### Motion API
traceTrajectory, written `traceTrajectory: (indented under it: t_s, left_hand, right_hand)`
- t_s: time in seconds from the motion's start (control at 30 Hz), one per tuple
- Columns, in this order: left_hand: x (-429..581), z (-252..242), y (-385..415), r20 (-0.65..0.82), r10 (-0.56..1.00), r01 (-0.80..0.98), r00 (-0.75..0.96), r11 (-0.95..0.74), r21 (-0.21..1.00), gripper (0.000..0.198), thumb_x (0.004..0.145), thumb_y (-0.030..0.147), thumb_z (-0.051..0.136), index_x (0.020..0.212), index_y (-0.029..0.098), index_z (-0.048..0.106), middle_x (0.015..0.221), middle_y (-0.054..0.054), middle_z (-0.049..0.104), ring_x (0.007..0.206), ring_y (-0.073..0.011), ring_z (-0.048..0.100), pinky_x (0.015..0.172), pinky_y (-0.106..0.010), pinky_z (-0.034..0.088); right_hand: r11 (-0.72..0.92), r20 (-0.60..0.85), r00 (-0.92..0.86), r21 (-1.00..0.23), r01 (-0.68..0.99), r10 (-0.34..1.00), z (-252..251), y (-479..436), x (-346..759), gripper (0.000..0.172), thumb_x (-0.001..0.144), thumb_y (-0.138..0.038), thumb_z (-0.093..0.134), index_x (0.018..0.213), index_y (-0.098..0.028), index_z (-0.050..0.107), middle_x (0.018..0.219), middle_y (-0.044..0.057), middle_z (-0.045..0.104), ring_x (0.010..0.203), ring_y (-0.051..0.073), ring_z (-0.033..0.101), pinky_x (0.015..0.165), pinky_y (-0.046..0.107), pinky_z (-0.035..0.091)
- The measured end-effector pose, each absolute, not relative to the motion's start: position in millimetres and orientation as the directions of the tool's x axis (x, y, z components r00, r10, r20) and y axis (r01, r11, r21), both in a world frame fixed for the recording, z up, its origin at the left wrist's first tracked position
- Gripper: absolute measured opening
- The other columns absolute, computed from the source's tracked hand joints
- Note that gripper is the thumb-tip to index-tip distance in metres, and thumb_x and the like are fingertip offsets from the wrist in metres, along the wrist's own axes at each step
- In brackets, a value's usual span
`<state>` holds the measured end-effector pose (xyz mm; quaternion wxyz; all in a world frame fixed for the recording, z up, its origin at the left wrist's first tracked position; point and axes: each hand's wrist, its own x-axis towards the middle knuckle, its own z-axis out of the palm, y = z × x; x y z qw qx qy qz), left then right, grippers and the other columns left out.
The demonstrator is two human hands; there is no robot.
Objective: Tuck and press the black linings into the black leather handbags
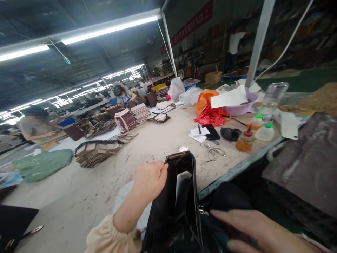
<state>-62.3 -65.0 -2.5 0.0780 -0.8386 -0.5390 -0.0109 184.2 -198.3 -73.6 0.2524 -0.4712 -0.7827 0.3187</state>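
Note:
A black handbag (164,207) stands at the table's front edge with its mouth open toward me. Inside it, something pale and flat (181,186) shows against the dark lining. My left hand (150,179) is closed on the bag's left rim near the far corner, fingers curled over the edge. On the other side, my right hand (250,225) has its fingers stretched out, the tips close to a metal fitting (202,209) on the bag's side. It is slightly blurred, and whether it touches the bag I cannot tell.
Scissors (214,151), a dark phone (211,131) and glue bottles (244,141) lie beyond the bag to the right. Stacked brown pieces (97,153) and a green bag (44,163) are left. Another black piece (15,225) lies near left. Two people work at the far left.

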Motion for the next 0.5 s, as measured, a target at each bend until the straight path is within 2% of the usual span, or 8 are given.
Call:
traceTrajectory:
  t_s: [0.1, 0.2, 0.3, 0.43, 0.5]
  left_hand:
    - [-55.7, -6.6, -56.0, 0.087, 0.905, 0.908, 0.416, -0.408, -0.097, 0.042, 0.092, 0.037, 0.030, 0.070, 0.018, 0.060, 0.069, -0.006, 0.067, 0.065, -0.0180, 0.061, 0.058, -0.029, 0.030]
    - [-48.7, -8.4, -49.1, 0.059, 0.895, 0.896, 0.442, -0.437, -0.081, 0.042, 0.092, 0.038, 0.029, 0.072, 0.018, 0.060, 0.070, -0.006, 0.067, 0.066, -0.0188, 0.061, 0.058, -0.030, 0.030]
    - [-43.0, -10.6, -45.4, 0.050, 0.885, 0.886, 0.464, -0.461, -0.057, 0.041, 0.091, 0.037, 0.029, 0.072, 0.019, 0.060, 0.069, -0.006, 0.067, 0.066, -0.0193, 0.061, 0.057, -0.030, 0.030]
    - [-44.2, -11.8, -39.4, 0.027, 0.897, 0.898, 0.440, -0.440, -0.030, 0.040, 0.091, 0.037, 0.028, 0.070, 0.020, 0.057, 0.068, -0.005, 0.066, 0.066, -0.0194, 0.061, 0.057, -0.030, 0.030]
    - [-49.2, -11.4, -35.3, 0.005, 0.911, 0.911, 0.412, -0.412, -0.017, 0.039, 0.091, 0.037, 0.028, 0.068, 0.021, 0.055, 0.066, -0.004, 0.065, 0.065, -0.0197, 0.061, 0.058, -0.030, 0.030]
  right_hand:
    - [0.317, 0.142, -0.300, -0.652, 0.689, 0.943, -77.6, -184.5, 192.0, 0.046, 0.079, -0.036, 0.061, 0.124, -0.033, 0.056, 0.112, 0.003, 0.067, 0.095, 0.021, 0.066, 0.079, 0.025, 0.056]
    - [0.327, 0.159, -0.294, -0.621, 0.712, 0.942, -74.2, -166.5, 200.7, 0.040, 0.080, -0.037, 0.060, 0.120, -0.031, 0.059, 0.111, 0.002, 0.067, 0.098, 0.020, 0.064, 0.086, 0.028, 0.053]
    - [0.319, 0.185, -0.263, -0.654, 0.686, 0.947, -69.0, -146.7, 206.9, 0.033, 0.083, -0.034, 0.056, 0.115, -0.029, 0.062, 0.107, 0.002, 0.068, 0.096, 0.018, 0.064, 0.086, 0.027, 0.052]
    - [0.201, 0.228, -0.042, -0.739, 0.643, 0.973, -75.2, -114.9, 213.8, 0.027, 0.084, -0.037, 0.054, 0.102, -0.023, 0.068, 0.099, 0.005, 0.070, 0.090, 0.018, 0.065, 0.083, 0.029, 0.052]
    - [0.132, 0.202, 0.055, -0.799, 0.586, 0.978, -88.4, -97.8, 218.6, 0.030, 0.083, -0.040, 0.054, 0.098, -0.019, 0.069, 0.092, 0.006, 0.070, 0.080, 0.017, 0.065, 0.075, 0.028, 0.053]
